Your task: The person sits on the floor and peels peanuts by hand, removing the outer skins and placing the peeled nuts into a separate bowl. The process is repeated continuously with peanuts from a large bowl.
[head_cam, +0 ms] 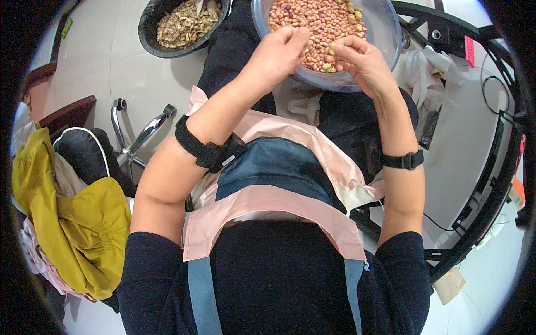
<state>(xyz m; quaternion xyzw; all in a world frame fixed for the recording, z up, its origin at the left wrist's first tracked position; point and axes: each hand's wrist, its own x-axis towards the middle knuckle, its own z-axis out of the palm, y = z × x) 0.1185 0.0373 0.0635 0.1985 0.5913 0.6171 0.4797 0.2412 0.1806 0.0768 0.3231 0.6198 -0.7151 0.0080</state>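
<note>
A clear plastic basin (383, 29) rests across my knees, holding many reddish shelled peanuts (320, 19). Several unshelled peanut pods lie along its right side and near its front wall. Between the thumb and fingers of my right hand (366, 63), a peanut in its shell (332, 48) is pinched above the kernels. My left hand (287, 48) hovers over the basin's left part with thumb and fingers curled together; whether anything is inside them is hidden. The two hands are apart from each other.
Left of the basin stands a black-lined bin (167, 52) with empty peanut shells (188, 25). Chrome chair legs (142, 138) and a mustard garment (83, 234) are at my left. Plastic bags (431, 67), cables and a black frame (473, 234) lie to the right.
</note>
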